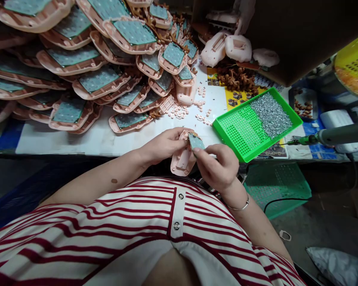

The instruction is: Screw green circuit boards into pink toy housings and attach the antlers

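My left hand (164, 145) grips a pink plastic shell (182, 161) by its upper left side, just in front of the table edge. The shell's ribbed inside faces up. Between the fingers of my right hand (219, 165) is a small green circuit board (196, 142), tilted over the shell's upper right part. Whether the board touches the shell I cannot tell. Beyond my hands, small pink button pieces (179, 112) lie scattered on the white table top (92, 139).
Stacked pink shells with green boards (71, 111) fill the left and back. A green basket (226, 137) of silver screws (271, 115) stands on the right, with an electric screwdriver (331, 135) beside it. Brown pieces (238, 79) lie behind. A green crate (279, 190) sits below the table.
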Demonstrator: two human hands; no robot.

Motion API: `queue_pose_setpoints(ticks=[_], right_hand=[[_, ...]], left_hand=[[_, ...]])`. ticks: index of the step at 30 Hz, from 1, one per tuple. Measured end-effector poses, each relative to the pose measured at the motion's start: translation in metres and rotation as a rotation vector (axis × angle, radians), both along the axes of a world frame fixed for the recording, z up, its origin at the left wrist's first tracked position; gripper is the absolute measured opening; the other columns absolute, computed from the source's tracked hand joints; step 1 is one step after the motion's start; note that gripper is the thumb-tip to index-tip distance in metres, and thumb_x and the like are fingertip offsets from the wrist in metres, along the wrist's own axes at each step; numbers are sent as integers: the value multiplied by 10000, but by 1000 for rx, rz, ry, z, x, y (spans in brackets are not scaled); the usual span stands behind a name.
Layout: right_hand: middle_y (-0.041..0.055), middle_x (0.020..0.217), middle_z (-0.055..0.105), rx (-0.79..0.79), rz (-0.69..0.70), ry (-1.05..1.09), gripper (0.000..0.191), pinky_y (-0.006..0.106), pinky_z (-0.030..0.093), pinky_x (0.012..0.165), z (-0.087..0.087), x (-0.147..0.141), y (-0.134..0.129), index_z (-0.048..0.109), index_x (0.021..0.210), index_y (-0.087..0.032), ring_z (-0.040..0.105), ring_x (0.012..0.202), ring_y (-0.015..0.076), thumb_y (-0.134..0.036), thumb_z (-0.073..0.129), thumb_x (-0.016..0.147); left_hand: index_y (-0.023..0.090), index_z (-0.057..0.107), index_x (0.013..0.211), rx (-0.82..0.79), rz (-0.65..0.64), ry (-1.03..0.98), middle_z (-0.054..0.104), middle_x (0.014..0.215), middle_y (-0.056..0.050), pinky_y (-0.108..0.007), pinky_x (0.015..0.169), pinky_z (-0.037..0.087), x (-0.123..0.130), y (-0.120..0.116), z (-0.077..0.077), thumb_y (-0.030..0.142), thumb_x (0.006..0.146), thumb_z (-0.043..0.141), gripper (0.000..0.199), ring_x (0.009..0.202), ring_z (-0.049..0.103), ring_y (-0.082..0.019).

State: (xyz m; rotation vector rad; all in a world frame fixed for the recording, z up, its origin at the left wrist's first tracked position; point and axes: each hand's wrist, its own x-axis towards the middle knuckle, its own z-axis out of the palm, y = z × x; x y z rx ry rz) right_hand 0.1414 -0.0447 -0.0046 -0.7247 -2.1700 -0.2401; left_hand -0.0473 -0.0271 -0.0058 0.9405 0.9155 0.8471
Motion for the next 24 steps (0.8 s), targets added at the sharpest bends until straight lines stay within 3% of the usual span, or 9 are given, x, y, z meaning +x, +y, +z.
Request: queue_pose_setpoints(ticks=[6, 17, 24], right_hand=[[2, 708, 650, 167, 85, -158, 107, 274, 532, 711, 0, -8, -3, 693, 985, -229, 563, 668, 136, -194, 619, 916], [-5, 637, 594, 128, 127, -160, 157, 288, 503, 666, -5, -9, -5, 678, 1048, -170, 555, 648, 148, -156, 624, 902], [-4, 639, 596, 41, 107, -94, 200, 275, 444, 589, -13, -12, -8, 645, 1114, -154, 548, 628, 147, -167, 621, 916]], left_hand=[[126, 730, 983, -23, 36, -21, 735, 918, -49, -237, 763, 498, -2, 0, -3, 203, 753, 710, 244, 805, 646, -140], [126, 741, 1030, -61, 69, -102, 745, 947, -45, -228, 772, 509, -2, 0, -2, 228, 776, 742, 274, 820, 656, -128], [115, 719, 1056, -29, 99, -38, 740, 970, -57, -250, 790, 502, -1, -1, -1, 237, 773, 742, 309, 829, 650, -139]])
